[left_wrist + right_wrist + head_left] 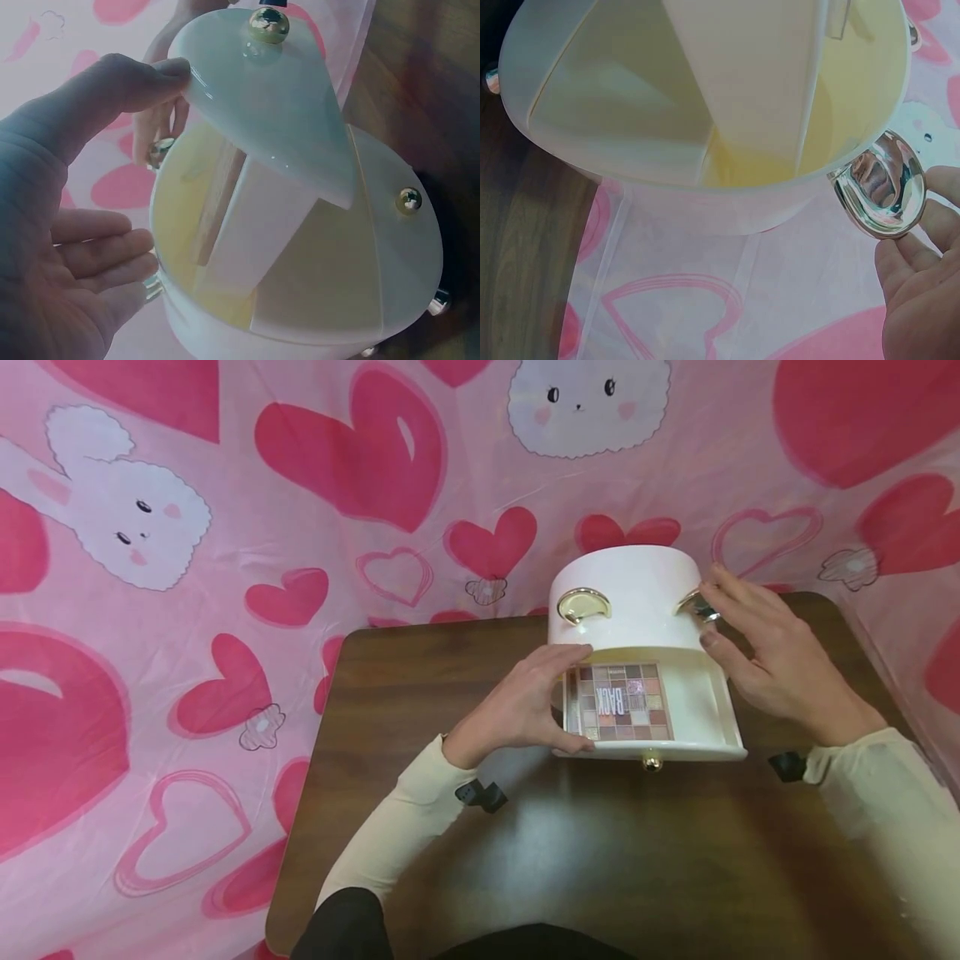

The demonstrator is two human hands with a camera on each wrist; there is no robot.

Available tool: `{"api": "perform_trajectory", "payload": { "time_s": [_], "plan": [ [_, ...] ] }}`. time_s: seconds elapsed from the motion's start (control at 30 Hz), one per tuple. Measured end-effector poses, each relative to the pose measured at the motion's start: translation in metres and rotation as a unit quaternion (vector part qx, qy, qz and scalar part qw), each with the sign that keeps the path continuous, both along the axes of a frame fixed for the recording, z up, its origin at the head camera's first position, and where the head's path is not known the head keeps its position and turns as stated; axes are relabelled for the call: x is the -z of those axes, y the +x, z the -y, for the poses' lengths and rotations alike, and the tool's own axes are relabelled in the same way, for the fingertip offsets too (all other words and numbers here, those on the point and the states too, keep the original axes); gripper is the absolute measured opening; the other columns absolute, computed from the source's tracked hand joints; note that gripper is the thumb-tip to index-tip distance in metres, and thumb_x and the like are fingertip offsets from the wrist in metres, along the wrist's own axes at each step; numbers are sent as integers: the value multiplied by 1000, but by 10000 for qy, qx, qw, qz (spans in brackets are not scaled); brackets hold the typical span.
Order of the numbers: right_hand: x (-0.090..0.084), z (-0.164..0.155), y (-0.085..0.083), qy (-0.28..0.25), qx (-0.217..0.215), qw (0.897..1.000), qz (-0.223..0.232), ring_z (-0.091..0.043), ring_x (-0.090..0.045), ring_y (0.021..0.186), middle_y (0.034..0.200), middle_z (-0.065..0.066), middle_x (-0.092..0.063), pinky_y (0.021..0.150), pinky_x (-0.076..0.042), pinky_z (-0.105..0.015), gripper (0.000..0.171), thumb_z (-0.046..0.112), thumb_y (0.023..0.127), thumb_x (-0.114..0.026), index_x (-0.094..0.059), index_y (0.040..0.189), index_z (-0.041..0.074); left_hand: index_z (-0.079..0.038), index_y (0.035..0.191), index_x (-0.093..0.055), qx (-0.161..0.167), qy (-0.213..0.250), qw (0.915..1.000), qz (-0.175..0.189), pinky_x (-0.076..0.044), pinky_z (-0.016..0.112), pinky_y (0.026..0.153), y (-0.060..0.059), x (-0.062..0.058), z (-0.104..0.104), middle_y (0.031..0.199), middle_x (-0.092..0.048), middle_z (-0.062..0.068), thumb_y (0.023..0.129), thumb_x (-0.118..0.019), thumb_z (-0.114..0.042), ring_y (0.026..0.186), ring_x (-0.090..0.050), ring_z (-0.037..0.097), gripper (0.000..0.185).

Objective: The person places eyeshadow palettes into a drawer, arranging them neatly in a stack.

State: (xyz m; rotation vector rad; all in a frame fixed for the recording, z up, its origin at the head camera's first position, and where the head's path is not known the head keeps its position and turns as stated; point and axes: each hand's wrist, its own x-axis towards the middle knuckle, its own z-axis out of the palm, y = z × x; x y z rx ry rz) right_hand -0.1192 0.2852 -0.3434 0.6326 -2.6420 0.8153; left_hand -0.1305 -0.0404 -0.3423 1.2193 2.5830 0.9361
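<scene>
A white, round-topped organizer box (626,568) with gold crescent-shaped handles stands at the back of the table. Its drawer (697,710) is pulled out toward me, and a patterned makeup palette (622,703) lies in the left part. My left hand (525,697) spans the drawer's left side; its thumb (161,75) presses the drawer front (270,112), while the other fingers are loosely bent beside the box near the left handle. With my right hand (780,647) I hold the right gold handle (885,187) at its edges by the fingertips.
A round gold knob (652,762) sticks out from the drawer front. The dark wooden table (420,693) runs out in front and to the left. Pink cloth (390,560) with hearts hangs close behind the box.
</scene>
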Motion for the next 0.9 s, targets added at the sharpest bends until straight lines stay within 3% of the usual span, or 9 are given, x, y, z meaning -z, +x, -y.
{"api": "perform_trajectory", "payload": {
  "time_s": [0.27,0.4,0.57,0.7,0.9],
  "plan": [
    [1,0,0,-14,21,10000,68,-36,-25,148,163,-8,-28,118,-16,-57,61,30,100,-57,-39,155,10,-2,147,-45,128,361,9992,-69,-40,25,106,5,5,2,146,-48,8,67,-92,-35,133,-39,17,99],
    [1,0,-1,-19,6,10000,41,-35,-25,148,163,-7,-28,118,-16,-57,61,30,100,-57,-39,155,10,-1,138,-55,150,789,9944,-680,-39,22,104,9,6,2,138,-54,9,72,-89,-36,127,-43,17,82],
    [1,-1,-1,-10,32,10000,59,-36,-25,148,163,-9,-28,118,-16,-58,61,31,100,-57,-39,154,9,1,121,-68,226,1285,9769,-1693,-41,18,101,20,4,-3,124,-63,9,79,-84,-29,116,-52,16,54],
    [2,-2,-1,20,43,10000,58,-36,-24,148,163,-10,-28,118,-16,-58,62,31,100,-57,-39,155,10,1,114,-71,409,1180,9650,-2308,-41,17,101,32,2,-8,116,-67,8,85,-79,-24,110,-56,16,40],
    [1,-1,0,-23,18,10000,43,-35,-25,148,163,-7,-27,118,-17,-57,62,30,100,-58,-38,155,12,-1,108,-75,672,1026,9496,-2883,-42,18,101,48,2,-17,111,-70,6,89,-74,-23,104,-60,15,29]
  ]
}}
